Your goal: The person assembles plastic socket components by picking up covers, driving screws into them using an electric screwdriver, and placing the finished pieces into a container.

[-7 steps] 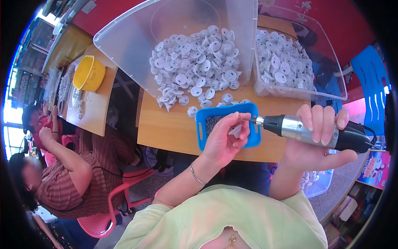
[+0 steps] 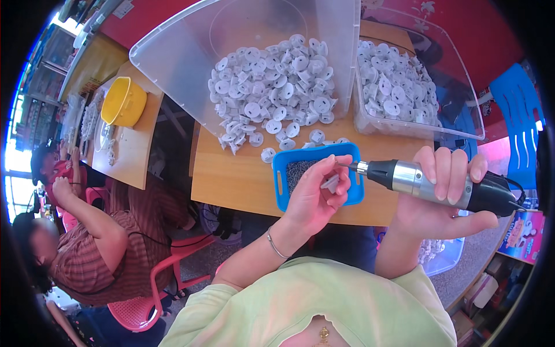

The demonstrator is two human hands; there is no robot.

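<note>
My right hand (image 2: 442,188) is wrapped around a silver and black electric screwdriver (image 2: 413,182), held level with its bit pointing left. The bit's tip meets the thumb and forefinger of my left hand (image 2: 315,196); any screw there is too small to make out. Curled fingers of that same hand hold a small white plastic part (image 2: 330,183), mostly hidden in the palm. Below both hands, a blue basket (image 2: 281,199) filled with small dark metal screws (image 2: 296,170) sits at the near edge of the wooden table (image 2: 231,184).
A tipped clear bin (image 2: 173,55) spills many white round plastic parts (image 2: 272,87) onto the table. To its right stands a second clear bin (image 2: 457,130) of such parts. At left, other people sit by another table with a yellow basket (image 2: 132,104); a pink chair (image 2: 159,277) stands near.
Hardly anything differs. My left fingers have shifted very slightly at the bit's tip, and the screwdriver stays in place.
</note>
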